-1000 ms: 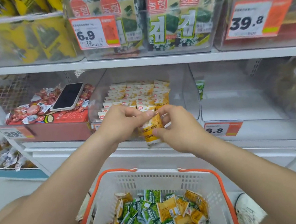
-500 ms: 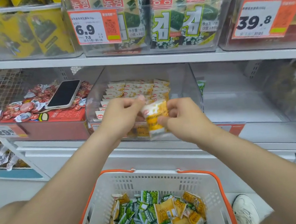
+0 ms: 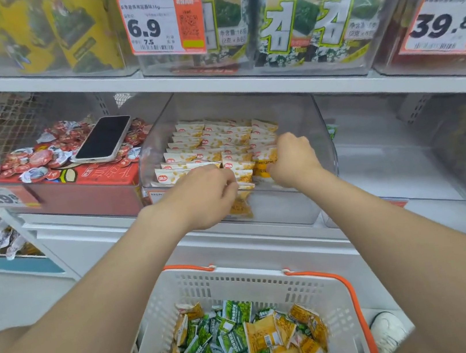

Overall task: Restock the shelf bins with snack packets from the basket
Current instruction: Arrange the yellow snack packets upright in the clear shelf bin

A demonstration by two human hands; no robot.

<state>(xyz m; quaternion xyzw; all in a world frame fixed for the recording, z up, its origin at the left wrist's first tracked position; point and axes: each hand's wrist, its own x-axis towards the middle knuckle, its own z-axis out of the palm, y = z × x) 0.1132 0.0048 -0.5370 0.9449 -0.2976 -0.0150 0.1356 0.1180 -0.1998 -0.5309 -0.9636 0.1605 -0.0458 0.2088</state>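
Since the earlier frame, both hands have been carried forward into the clear bin (image 3: 285, 210). A yellow packet (image 3: 265, 165) is pinched by the curled right hand (image 3: 291, 161), just left of its knuckles, at the front of the stacked rows. The left hand (image 3: 207, 195) is curled against the front packets (a grip cannot be told). "6.9" is read on a price tag (image 3: 162, 25), "39.8" on a second price tag (image 3: 441, 21), and "김" on the seaweed packs (image 3: 309, 29). Green and yellow packets are held in the basket (image 3: 241, 278).
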